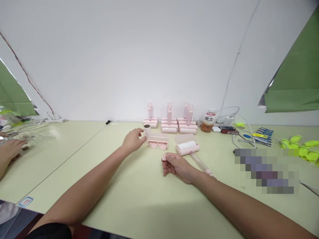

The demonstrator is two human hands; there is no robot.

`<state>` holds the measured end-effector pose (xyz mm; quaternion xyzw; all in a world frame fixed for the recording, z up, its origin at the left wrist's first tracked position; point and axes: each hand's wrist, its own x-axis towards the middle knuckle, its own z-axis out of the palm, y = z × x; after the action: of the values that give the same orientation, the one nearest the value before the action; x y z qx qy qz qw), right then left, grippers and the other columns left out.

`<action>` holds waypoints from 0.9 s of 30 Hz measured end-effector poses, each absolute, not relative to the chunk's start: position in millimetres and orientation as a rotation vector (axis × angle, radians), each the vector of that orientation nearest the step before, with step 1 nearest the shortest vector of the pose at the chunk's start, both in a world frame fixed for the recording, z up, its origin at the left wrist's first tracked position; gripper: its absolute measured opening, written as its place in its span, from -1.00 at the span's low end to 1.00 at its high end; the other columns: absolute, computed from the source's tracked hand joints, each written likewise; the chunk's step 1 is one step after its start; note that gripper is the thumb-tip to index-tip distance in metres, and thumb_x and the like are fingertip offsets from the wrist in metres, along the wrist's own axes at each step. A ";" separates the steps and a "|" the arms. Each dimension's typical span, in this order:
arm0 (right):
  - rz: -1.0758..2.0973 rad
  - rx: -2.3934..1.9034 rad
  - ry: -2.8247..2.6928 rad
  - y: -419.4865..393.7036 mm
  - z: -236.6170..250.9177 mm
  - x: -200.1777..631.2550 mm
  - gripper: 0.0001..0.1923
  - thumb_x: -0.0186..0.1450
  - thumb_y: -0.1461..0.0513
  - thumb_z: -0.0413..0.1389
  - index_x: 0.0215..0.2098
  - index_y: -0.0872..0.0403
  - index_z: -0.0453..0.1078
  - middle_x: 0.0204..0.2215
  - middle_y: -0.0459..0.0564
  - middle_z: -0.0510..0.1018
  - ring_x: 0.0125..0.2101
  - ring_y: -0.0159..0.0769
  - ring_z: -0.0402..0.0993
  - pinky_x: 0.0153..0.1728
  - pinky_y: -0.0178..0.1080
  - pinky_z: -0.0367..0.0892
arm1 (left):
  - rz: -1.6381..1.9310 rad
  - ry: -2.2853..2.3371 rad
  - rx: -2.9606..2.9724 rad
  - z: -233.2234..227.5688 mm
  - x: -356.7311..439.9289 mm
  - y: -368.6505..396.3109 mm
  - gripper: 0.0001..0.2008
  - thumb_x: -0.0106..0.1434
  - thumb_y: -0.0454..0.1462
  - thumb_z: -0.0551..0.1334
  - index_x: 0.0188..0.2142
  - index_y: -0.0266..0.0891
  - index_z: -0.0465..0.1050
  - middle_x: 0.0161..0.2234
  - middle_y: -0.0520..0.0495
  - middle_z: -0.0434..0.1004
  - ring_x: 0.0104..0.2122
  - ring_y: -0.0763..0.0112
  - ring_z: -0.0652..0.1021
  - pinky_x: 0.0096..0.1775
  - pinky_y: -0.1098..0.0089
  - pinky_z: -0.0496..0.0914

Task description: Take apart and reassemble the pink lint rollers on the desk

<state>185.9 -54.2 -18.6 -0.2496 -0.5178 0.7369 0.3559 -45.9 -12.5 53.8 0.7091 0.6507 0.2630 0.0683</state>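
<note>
My left hand (134, 139) is beside an upright white paper roll (147, 131) with a dark hollow core. Its thumb and fingers are apart at the roll's left side; whether they touch it I cannot tell. Just right of the roll is an open pink lint roller case (158, 142) with two round pieces at its front. My right hand (175, 166) is curled above the table, thumb against the forefinger, pinching a small pale piece (163, 157). Behind that hand a pink lint roller (187, 147) with a white roll lies with its clear handle (200, 163) pointing towards me.
Several pink lint rollers (169, 126) stand along the wall with handles upright. To their right are a labelled bottle (208, 121), cables, small boxes (229, 130) and yellow-green pieces (302, 149). Another person's hand (12, 151) is at the far left by clear plastic pieces (37, 137).
</note>
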 end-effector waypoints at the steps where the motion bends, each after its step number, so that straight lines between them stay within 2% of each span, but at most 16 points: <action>1: 1.902 -0.647 -1.345 -54.1 -18.6 185.7 -0.60 0.23 -0.07 0.18 -0.39 0.11 0.37 -0.55 -0.10 0.47 -0.56 -0.38 0.41 -0.45 -0.22 0.40 | 0.784 1.897 2.187 56.6 -37.6 -24.3 -0.60 0.19 -0.11 0.19 0.00 -0.17 0.42 -0.14 -0.08 0.53 -0.25 0.28 0.53 -0.26 0.37 0.35; 4: 1.888 -0.661 -1.374 -54.1 -17.9 184.6 -0.56 0.20 -0.10 0.18 -0.43 0.12 0.36 -0.58 -0.10 0.47 -0.60 -0.39 0.40 -0.49 -0.25 0.36 | 0.644 1.383 2.465 60.1 -10.1 -56.4 -0.62 0.18 -0.13 0.22 -0.01 -0.13 0.43 -0.11 -0.05 0.54 -0.27 0.34 0.54 -0.28 0.42 0.37; 6: 1.869 -0.678 -1.393 -54.6 -17.4 183.6 -0.53 0.19 -0.12 0.18 -0.45 0.12 0.36 -0.61 -0.10 0.47 -0.63 -0.41 0.38 -0.51 -0.27 0.35 | 0.559 1.182 2.569 61.1 4.1 -69.9 -0.74 0.24 -0.20 0.15 -0.11 -0.15 0.48 -0.18 -0.04 0.57 -0.27 0.34 0.53 -0.30 0.42 0.35; 9: 1.844 -0.710 -1.427 -55.3 -17.4 182.0 -0.49 0.17 -0.16 0.17 -0.48 0.14 0.36 -0.65 -0.11 0.45 -0.66 -0.42 0.35 -0.54 -0.29 0.33 | 0.501 1.090 2.619 66.8 13.3 -78.4 -0.77 0.25 -0.31 0.08 -0.22 -0.17 0.50 -0.26 -0.03 0.60 -0.25 0.32 0.54 -0.31 0.41 0.34; 12: 1.829 -0.728 -1.447 -55.3 -18.9 180.5 -0.47 0.16 -0.17 0.16 -0.53 0.13 0.35 -0.70 -0.12 0.42 -0.69 -0.42 0.33 -0.59 -0.30 0.29 | 0.470 1.024 2.559 77.3 11.8 -82.3 -0.69 0.17 -0.38 0.09 -0.14 -0.14 0.48 -0.24 -0.03 0.60 -0.22 0.28 0.54 -0.28 0.39 0.35; 15: 1.826 -0.716 -1.440 -54.8 -19.8 179.9 -0.52 0.14 -0.13 0.22 -0.49 0.13 0.36 -0.72 -0.16 0.39 -0.69 -0.44 0.30 -0.59 -0.31 0.29 | 0.419 0.918 2.454 83.0 8.6 -84.7 -0.68 0.13 -0.40 0.11 -0.17 -0.12 0.49 -0.29 -0.01 0.61 -0.23 0.28 0.55 -0.27 0.39 0.36; 21: 1.866 -0.720 -1.357 -55.3 -14.6 182.0 -0.59 0.14 -0.05 0.26 -0.38 0.12 0.37 -0.59 -0.14 0.44 -0.58 -0.43 0.38 -0.47 -0.27 0.40 | 0.551 1.071 2.321 54.6 10.4 -70.9 -0.87 0.24 -0.29 0.13 -0.26 -0.19 0.45 -0.35 -0.02 0.60 -0.35 0.35 0.55 -0.33 0.42 0.34; 24: 1.839 -0.755 -1.314 -57.4 -12.4 181.0 -0.62 0.12 -0.01 0.30 -0.40 0.11 0.35 -0.55 -0.14 0.44 -0.55 -0.44 0.40 -0.41 -0.24 0.44 | 0.578 1.285 2.336 41.5 10.5 -70.4 -0.86 0.28 -0.27 0.07 -0.27 -0.18 0.40 -0.37 -0.03 0.56 -0.38 0.34 0.52 -0.38 0.40 0.30; 27: 1.799 -0.790 -1.278 -60.0 -12.1 178.7 -0.63 0.14 -0.01 0.28 -0.41 0.10 0.34 -0.49 -0.12 0.46 -0.51 -0.42 0.41 -0.40 -0.23 0.46 | 0.541 1.532 2.322 42.3 4.6 -93.4 -0.76 0.35 -0.16 -0.02 -0.19 -0.17 0.36 -0.28 -0.09 0.51 -0.35 0.28 0.48 -0.37 0.34 0.27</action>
<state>178.7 -60.0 -12.1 -0.3106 -0.5024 0.7074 0.3882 4.6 -93.4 42.3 0.8097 0.5342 0.1885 0.1531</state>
